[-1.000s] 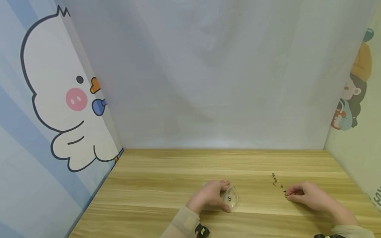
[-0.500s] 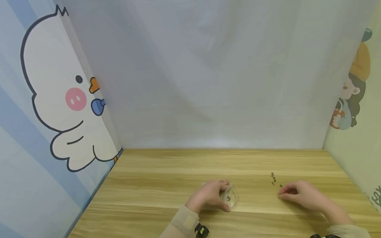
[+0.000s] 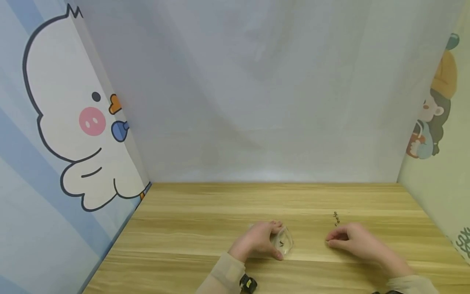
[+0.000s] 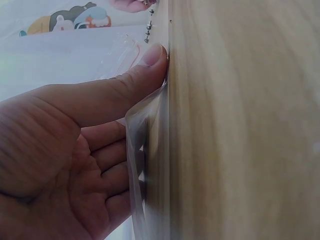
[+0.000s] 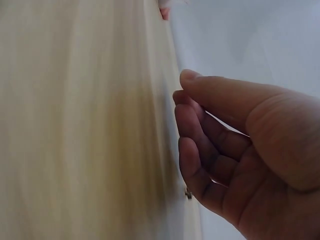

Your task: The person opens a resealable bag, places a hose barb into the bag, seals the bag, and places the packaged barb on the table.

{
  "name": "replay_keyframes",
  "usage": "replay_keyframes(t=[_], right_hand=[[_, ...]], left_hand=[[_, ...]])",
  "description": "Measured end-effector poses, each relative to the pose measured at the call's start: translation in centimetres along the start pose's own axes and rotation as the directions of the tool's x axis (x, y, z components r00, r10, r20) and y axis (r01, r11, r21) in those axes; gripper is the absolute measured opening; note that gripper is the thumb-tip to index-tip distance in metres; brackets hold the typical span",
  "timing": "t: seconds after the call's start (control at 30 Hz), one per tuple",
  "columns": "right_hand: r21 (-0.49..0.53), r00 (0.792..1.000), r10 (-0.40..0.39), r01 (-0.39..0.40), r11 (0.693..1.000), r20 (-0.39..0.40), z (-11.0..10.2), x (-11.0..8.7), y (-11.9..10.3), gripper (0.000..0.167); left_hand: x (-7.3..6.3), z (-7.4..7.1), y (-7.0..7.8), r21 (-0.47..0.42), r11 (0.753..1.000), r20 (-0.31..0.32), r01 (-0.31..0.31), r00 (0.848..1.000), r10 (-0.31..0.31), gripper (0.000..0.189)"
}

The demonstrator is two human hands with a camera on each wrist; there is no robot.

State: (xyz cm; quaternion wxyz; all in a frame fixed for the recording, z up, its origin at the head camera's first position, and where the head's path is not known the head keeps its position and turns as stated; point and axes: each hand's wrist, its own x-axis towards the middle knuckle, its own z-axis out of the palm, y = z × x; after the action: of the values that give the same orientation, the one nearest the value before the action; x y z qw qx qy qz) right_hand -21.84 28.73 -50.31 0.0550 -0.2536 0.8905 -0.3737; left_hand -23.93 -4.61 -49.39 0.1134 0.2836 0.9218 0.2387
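Observation:
My left hand (image 3: 260, 241) holds a clear plastic zip bag (image 3: 288, 241) on the table, thumb and fingers spread around its mouth. Several small dark metal pieces (image 3: 281, 243) show inside it. In the left wrist view the thumb lies along the bag's film (image 4: 137, 120), and a red zip line shows beyond. To the right, my right hand (image 3: 354, 241) has thumb and index fingertips together on a tiny screw-like metal piece, mostly hidden by the fingers; only a pale speck shows at the tips. Behind that hand lies a short row of similar small metal pieces (image 3: 336, 218).
The wood-grain table (image 3: 198, 212) ends at a grey-white curtain (image 3: 257, 102) at the back. Printed panels stand left and right, one with a white cartoon bird (image 3: 62, 102). Black wrist-worn cameras (image 3: 249, 283) sit at both wrists.
My right hand has picked up a small metal piece near the row's front end and moved left toward the bag. The left hand stays in place with the bag.

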Motion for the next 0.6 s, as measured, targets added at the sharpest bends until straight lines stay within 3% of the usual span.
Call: replay_keyframes(t=[0.6], right_hand=[[0.1,1.0,-0.023,0.021,0.995,0.021,3.5,3.3,-3.5,0.01]], left_hand=[[0.2,0.0,-0.2,-0.011,1.0,0.002,0.0,1.0,0.0,0.087]])
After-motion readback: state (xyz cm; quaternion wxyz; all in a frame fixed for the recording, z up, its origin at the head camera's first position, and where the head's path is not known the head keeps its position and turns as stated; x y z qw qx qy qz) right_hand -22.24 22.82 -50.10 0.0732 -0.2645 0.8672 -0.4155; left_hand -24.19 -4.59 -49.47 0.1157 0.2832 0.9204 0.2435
